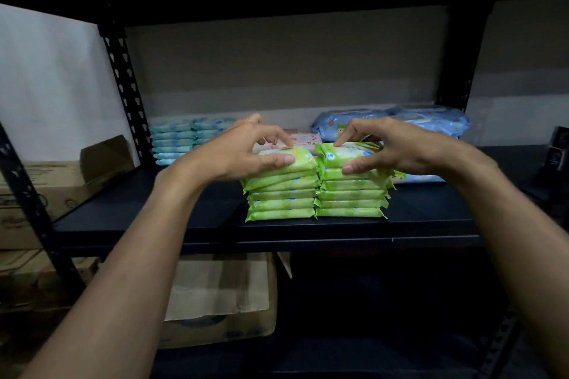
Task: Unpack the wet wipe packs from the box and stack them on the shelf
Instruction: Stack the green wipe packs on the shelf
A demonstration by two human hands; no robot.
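The left hand (243, 149) curls over the left top pack (304, 156), thumb pressed against its near edge and fingertips on its far side, pinching it. The right hand (397, 148) grips the right top pack (331, 157) the same way, thumb in front and fingers arched over the back. Each pack crowns one of two piles of green wet wipes, the left green stack (281, 194) and the right green stack (351, 194), which stand side by side and touch near the front of the black shelf (147, 209). Behind them lies a pink pack (303, 138), partly hidden by the fingers. At the back left stand teal packs (177, 140) in neat piles; at the back right lie larger blue packs (431, 121). A perforated black upright (123, 77) frames the left side. Under the shelf sits an open cardboard box (221, 295), and more cartons (46, 191) are piled to the left.
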